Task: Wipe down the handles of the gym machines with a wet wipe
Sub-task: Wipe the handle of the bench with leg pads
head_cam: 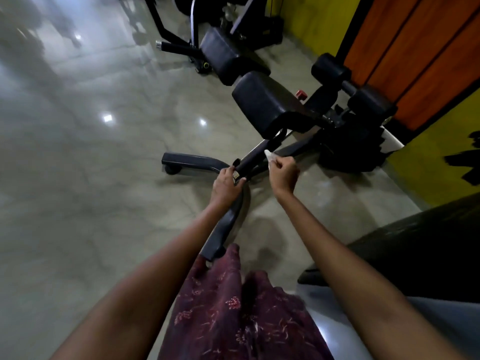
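A: Starting at the left, what is the left hand [226, 183] doing?

B: Its fingers are curled round the near end of the handle [253, 158], a dark bar slanting up toward the padded seat [265, 102]. I'd judge it is steadying the bar so the rubbing doesn't shift it.

A: And to the right?

B: The right hand [283, 175] is closed round a bunched wet wipe [270, 156], with a white corner poking out above the knuckles. The wipe sits just beside the handle's right flank; whether it touches I cannot tell.

A: Why bunched?

B: Probably to press a thick pad along the bar. The machine stands on a glossy floor [91, 152].
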The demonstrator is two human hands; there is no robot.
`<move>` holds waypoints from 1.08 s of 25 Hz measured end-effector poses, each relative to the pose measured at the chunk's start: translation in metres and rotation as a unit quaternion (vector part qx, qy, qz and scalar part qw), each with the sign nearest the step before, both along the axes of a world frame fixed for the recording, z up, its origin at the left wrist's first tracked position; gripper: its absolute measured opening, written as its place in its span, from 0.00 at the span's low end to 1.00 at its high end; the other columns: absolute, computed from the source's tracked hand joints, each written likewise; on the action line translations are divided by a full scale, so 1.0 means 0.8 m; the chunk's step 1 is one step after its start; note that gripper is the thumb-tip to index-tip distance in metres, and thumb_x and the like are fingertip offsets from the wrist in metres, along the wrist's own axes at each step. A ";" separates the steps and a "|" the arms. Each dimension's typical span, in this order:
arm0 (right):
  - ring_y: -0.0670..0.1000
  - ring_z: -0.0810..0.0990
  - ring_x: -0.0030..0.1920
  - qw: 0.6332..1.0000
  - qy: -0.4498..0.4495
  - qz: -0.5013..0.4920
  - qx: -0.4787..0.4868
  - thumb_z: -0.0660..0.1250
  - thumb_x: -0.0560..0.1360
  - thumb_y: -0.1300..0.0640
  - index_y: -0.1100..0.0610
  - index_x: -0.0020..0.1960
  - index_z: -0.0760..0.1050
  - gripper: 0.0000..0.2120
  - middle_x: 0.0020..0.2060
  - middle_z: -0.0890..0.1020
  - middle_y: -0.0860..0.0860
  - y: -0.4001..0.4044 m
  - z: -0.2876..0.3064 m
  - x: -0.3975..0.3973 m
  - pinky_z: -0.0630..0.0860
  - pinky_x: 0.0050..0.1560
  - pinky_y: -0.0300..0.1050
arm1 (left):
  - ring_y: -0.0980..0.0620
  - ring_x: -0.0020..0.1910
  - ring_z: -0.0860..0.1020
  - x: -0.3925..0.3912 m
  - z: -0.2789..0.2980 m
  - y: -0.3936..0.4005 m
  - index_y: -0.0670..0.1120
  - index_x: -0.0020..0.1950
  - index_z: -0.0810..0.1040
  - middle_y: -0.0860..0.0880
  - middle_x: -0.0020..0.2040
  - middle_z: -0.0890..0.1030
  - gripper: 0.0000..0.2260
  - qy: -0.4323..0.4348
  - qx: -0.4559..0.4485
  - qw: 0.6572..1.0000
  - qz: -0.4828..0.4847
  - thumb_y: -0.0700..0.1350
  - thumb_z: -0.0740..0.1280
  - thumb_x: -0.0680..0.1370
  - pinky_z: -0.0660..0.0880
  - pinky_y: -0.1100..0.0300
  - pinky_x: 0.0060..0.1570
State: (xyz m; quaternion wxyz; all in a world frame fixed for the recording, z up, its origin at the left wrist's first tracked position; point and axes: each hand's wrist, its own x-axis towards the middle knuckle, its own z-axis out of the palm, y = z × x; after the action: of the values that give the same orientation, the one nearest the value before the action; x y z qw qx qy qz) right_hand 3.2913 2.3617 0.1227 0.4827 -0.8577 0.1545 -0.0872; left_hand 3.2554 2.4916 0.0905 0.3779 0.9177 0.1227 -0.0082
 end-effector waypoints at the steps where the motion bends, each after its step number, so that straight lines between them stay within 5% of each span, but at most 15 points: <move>1: 0.60 0.78 0.45 0.999 -0.024 0.031 -0.033 0.67 0.74 0.62 0.65 0.50 0.82 0.09 0.43 0.80 0.62 0.011 -0.007 0.004 0.70 0.46 0.45 | 0.42 0.61 0.73 0.004 -0.006 0.003 0.38 0.66 0.72 0.39 0.62 0.75 0.19 -0.014 -0.011 1.000 0.006 0.43 0.66 0.78 0.66 0.57 0.59; 6: 0.60 0.78 0.45 0.977 -0.034 0.198 -0.071 0.70 0.72 0.58 0.66 0.46 0.82 0.10 0.44 0.77 0.61 0.052 -0.051 -0.015 0.76 0.47 0.50 | 0.45 0.45 0.79 0.014 -0.020 0.028 0.37 0.51 0.81 0.40 0.46 0.82 0.09 -0.097 -0.035 0.995 -0.013 0.36 0.70 0.71 0.71 0.62 0.47; 9: 0.58 0.79 0.42 0.983 -0.048 0.165 -0.059 0.71 0.71 0.60 0.67 0.42 0.82 0.09 0.43 0.77 0.60 0.054 -0.055 -0.007 0.77 0.44 0.48 | 0.49 0.41 0.79 0.021 -0.026 0.041 0.39 0.46 0.80 0.42 0.42 0.81 0.07 -0.114 -0.072 0.990 -0.051 0.38 0.73 0.69 0.75 0.59 0.44; 17: 0.58 0.80 0.43 0.998 0.041 0.035 -0.031 0.71 0.72 0.57 0.67 0.44 0.82 0.12 0.41 0.80 0.62 0.039 -0.045 0.054 0.68 0.43 0.37 | 0.53 0.42 0.77 0.025 -0.032 0.053 0.38 0.45 0.77 0.47 0.43 0.76 0.10 -0.090 -0.136 0.982 -0.090 0.38 0.74 0.68 0.70 0.74 0.42; 23: 0.51 0.75 0.35 0.989 0.007 0.135 -0.059 0.72 0.71 0.61 0.66 0.42 0.82 0.07 0.37 0.78 0.60 0.053 -0.048 0.019 0.64 0.35 0.31 | 0.53 0.40 0.74 0.034 -0.033 0.062 0.41 0.42 0.75 0.47 0.41 0.75 0.16 -0.077 -0.160 0.977 -0.116 0.52 0.71 0.65 0.68 0.74 0.40; 27: 0.56 0.79 0.39 0.994 0.056 0.081 -0.039 0.72 0.71 0.58 0.66 0.43 0.82 0.10 0.40 0.81 0.62 0.039 -0.043 0.070 0.66 0.38 0.35 | 0.53 0.40 0.74 0.042 -0.033 0.067 0.41 0.41 0.74 0.44 0.41 0.77 0.18 -0.076 -0.140 0.978 -0.138 0.55 0.69 0.64 0.67 0.71 0.40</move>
State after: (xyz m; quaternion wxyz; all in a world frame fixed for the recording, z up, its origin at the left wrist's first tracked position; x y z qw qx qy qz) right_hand 3.3477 2.3925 0.0882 0.4447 -0.8891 0.1079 -0.0053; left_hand 3.2888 2.5449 0.0639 0.5060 0.8617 -0.0365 -0.0073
